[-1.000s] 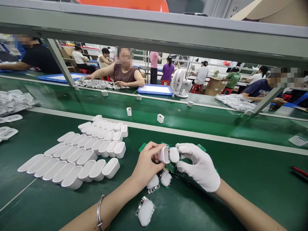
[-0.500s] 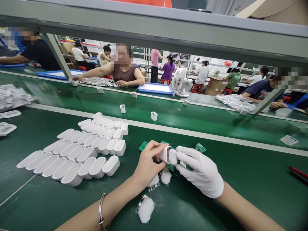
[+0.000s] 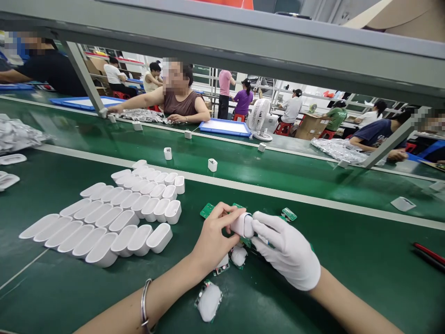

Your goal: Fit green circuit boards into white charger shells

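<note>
Bare and with a bangle at the wrist, my left hand (image 3: 215,234) grips a white oval plastic housing (image 3: 238,225), its open end turned to the right. My right hand (image 3: 287,246), in a white glove, pinches a circuit board with a white pad (image 3: 248,226) at that open end; the board is mostly hidden by pad and fingers, and seems partly inside the housing. Below my hands lie more padded boards, one (image 3: 209,300) nearest me and another (image 3: 238,256) under my fingers. Green circuit boards (image 3: 207,210) lie just behind my hands.
Rows of white oval housings (image 3: 100,248) stand on the green bench to the left. Beyond a pale strip, small white units (image 3: 212,164) sit on a green belt. A red-and-black tool (image 3: 429,254) lies at right. A grey shelf beam (image 3: 222,41) crosses overhead; co-workers sit opposite.
The padded board has come closer to the housing, and the gap between them has narrowed. On the belt, the white units have shifted left. A co-worker opposite has turned their head.
</note>
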`<state>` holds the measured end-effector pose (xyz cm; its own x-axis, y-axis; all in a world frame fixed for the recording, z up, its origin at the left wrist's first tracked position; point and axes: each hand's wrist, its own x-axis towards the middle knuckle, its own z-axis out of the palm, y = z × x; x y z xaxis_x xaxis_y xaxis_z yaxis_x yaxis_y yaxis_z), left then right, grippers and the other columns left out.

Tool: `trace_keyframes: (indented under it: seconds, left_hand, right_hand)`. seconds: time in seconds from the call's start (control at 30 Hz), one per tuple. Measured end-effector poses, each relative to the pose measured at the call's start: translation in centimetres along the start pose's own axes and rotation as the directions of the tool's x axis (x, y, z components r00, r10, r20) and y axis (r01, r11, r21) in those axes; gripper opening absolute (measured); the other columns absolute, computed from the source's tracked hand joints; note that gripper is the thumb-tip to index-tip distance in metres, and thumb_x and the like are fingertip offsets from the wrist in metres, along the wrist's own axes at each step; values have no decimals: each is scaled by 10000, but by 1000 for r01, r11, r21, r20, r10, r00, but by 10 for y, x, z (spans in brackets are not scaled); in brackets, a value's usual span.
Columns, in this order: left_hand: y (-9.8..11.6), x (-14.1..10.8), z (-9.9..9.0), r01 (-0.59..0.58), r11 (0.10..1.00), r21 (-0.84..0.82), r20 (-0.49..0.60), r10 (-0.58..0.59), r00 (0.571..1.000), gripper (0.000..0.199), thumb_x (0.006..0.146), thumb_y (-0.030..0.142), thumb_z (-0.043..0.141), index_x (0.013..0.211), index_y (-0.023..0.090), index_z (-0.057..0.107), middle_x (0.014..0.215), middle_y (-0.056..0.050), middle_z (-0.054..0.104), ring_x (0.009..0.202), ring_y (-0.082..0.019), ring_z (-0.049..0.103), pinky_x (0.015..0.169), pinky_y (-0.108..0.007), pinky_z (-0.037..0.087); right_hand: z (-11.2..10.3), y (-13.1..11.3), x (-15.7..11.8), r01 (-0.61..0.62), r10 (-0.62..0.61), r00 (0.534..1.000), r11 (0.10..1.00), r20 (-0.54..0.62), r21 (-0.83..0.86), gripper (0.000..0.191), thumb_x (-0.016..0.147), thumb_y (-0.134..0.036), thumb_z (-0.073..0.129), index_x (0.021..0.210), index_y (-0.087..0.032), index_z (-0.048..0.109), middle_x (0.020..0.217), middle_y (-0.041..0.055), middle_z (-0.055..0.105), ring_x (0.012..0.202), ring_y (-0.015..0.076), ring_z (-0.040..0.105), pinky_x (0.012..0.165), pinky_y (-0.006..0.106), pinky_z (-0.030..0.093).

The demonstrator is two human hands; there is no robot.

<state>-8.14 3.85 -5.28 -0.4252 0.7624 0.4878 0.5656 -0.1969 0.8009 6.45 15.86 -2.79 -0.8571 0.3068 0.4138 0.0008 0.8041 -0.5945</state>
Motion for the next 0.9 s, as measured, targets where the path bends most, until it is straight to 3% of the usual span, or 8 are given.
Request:
trace_keyframes:
  seconds: [0.13, 0.23, 0.37, 0.53, 0.6, 0.7, 0.8, 0.9]
  left_hand:
    - [-1, 0, 1, 33, 999, -26, 35, -32, 999, 663, 629, -97, 553, 1152, 303, 631, 977, -5, 531, 663, -96, 473, 642, -244, 465]
    - [4, 1, 0, 43, 996, -73, 111, -34, 993, 609, 659, -54, 588, 1147, 307, 638, 1019, -19, 544, 805, -134, 530, 705, -253, 474]
    - [13, -3, 0, 44, 992, -120, 257, -12, 966, 567, 734, 25, 590, 1197, 351, 600, 1168, -27, 513, 1059, -185, 503, 932, -324, 426]
    - [7, -4, 7, 376, 847, -377, 291, -277, 916, 723, 667, 217, 754, 1332, 261, 474, 1374, -97, 406, 1072, -230, 520, 933, -379, 455]
    - [5, -2, 8, 483, 710, -512, 344, -345, 873, 636, 647, 244, 780, 1240, 176, 561, 1225, -118, 565, 1055, -246, 556, 936, -387, 453]
    - [7, 1, 8, 547, 565, -618, 365, -410, 836, 501, 647, 230, 784, 1117, 157, 629, 1076, -94, 666, 1041, -246, 584, 914, -367, 457]
    - [10, 3, 5, 552, 494, -671, 299, -501, 812, 499, 627, 230, 796, 1098, 167, 642, 1089, -82, 671, 1056, -239, 576, 907, -345, 448]
    - [12, 3, 4, 541, 442, -716, 265, -545, 796, 499, 620, 244, 799, 1089, 156, 652, 1099, -86, 666, 1074, -238, 562, 960, -362, 410]
  right_hand:
    - [-2, -14, 3, -46, 48, 999, 996, -19, 80, 183, 793, -209, 593, 957, -270, 647, 1165, 49, 600, 1093, 209, 568, 918, 354, 501]
    - [-7, -12, 5, -266, 289, 957, 865, 10, 426, 487, 748, -302, 679, 1207, -269, 521, 1363, 97, 458, 1182, 235, 508, 939, 391, 473]
    - [-6, -4, 11, -495, 293, 868, 579, 401, 648, 564, 674, -335, 763, 1181, -191, 560, 1040, 74, 644, 901, 193, 608, 796, 342, 494]
    - [6, -4, 15, -477, 429, 865, 537, 262, 695, 472, 601, -383, 788, 976, -166, 600, 873, 42, 657, 809, 183, 611, 727, 308, 487]
    - [1, -10, 14, -512, 499, 843, 635, 199, 579, 469, 630, -418, 749, 988, -173, 573, 907, 53, 656, 817, 191, 613, 716, 314, 488]
    - [-19, -22, 9, -571, 556, 820, 813, 139, 117, 362, 746, -475, 605, 968, -189, 584, 848, 44, 645, 722, 182, 598, 635, 310, 465]
    - [-34, -30, -1, -531, 677, 683, 718, 274, -451, 236, 708, -440, 614, 711, -204, 616, 588, 16, 560, 554, 192, 562, 493, 292, 383]
    - [-29, -31, -12, -334, 760, 539, 589, 363, -736, 112, 608, -289, 686, 669, -207, 641, 552, 15, 520, 506, 208, 570, 451, 279, 340]
